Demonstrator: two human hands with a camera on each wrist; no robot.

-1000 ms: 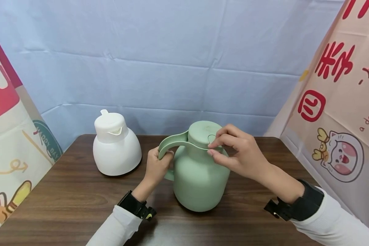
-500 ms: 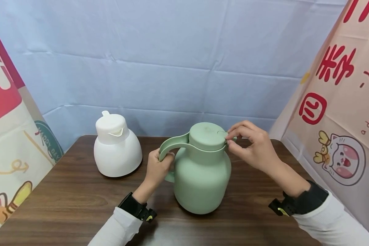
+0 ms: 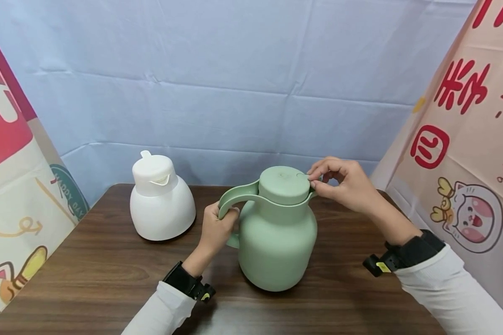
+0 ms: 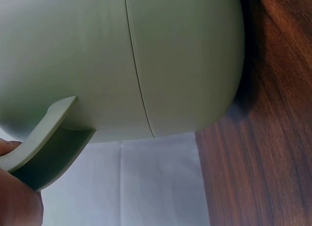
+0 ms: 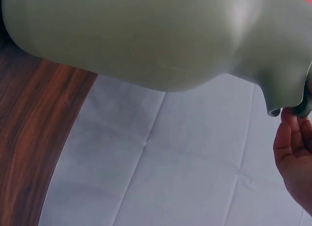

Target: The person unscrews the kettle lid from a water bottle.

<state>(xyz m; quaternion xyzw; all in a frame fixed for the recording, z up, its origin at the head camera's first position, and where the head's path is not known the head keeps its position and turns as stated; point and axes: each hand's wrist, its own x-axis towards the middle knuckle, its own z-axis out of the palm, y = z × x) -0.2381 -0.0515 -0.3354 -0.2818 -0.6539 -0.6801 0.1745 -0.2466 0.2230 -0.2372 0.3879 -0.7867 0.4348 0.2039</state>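
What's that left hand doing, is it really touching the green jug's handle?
Touching. The left wrist view shows the left hand gripping the handle of the green lidded jug, with skin against two sides of it.

This looks like a makeshift, cloth-walled booth, its wider setting hidden. Creased blue cloth point(image 3: 226, 83) hangs across the upper frame, while cartoon-printed sheets point(image 3: 469, 153) flank the wood-grain bench point(image 3: 92, 265) left and right.

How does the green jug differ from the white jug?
The green jug looks larger, with straighter sides; the white jug flares toward its base. The left hand and right hand touch the green jug; neither touches the white jug. Both have lids and stand on the brown table.
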